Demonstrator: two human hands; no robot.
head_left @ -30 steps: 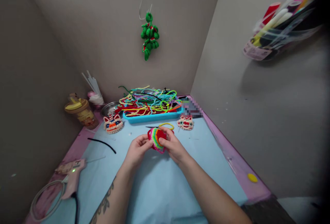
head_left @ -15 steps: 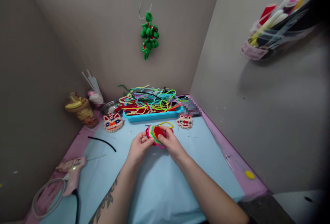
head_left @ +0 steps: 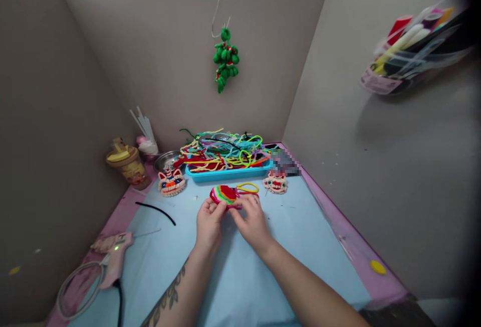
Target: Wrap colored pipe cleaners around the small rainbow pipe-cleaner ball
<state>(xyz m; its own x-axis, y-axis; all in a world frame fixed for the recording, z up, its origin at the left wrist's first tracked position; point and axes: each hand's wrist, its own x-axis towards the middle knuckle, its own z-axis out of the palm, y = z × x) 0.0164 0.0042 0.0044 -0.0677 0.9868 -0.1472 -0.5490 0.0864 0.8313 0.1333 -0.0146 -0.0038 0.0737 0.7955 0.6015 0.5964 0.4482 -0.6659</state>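
A red fuzzy craft piece with rainbow-coloured bands, apparently made of chenille stems, is held up above the blue mat. My left hand pinches its lower left edge, thumb in front. At its lower right edge, my right hand is closed with thumb and fingers on the rim; part of the rim is hidden by them. Just behind lie scissors with yellow handles, partly covered by the piece and my right hand. A black chenille stem rests on the mat to the left.
Behind stands a blue tray heaped with coloured stems. Lion-face pieces sit at both its front corners. A pink glue gun with a lit green light lies left. A cup and metal bowl are back left. Grey partitions surround the table.
The piece has tilted and swung slightly left, showing more red. My right hand has shifted from its face to its lower right edge. The whole view has tipped upward a little.
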